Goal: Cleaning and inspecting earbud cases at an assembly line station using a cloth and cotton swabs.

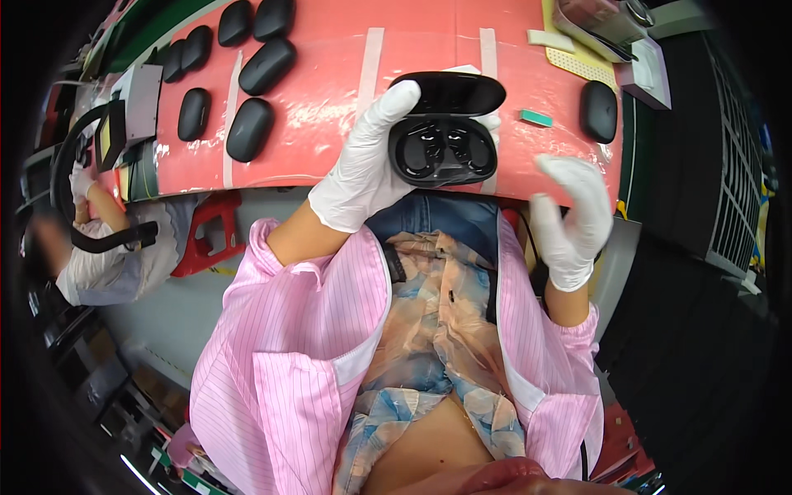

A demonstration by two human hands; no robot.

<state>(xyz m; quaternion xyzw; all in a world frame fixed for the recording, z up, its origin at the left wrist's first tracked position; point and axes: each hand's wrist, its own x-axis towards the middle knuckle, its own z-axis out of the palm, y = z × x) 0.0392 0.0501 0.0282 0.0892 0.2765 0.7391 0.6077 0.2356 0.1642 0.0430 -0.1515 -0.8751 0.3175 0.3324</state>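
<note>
at upper centre, the gloved left hand [363,169] grips the open case [445,172], thumb by the lid [460,92]; a steady, light hold should serve best. the case is glossy black, its two inner shapes too dark to tell. further right, the right hand [573,219] looks empty, thumb and fingers well apart.

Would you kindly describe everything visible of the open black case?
The open black case looks plastic, glossy inside, with rounded ends. Its lid is raised on the side away from the person; the lower half faces up and shows shaped hollows, too dark to tell whether they hold anything. The gloved left hand holds it near the front edge of the pink table, thumb by the lid's left end, fingertips showing at its right side.
</note>
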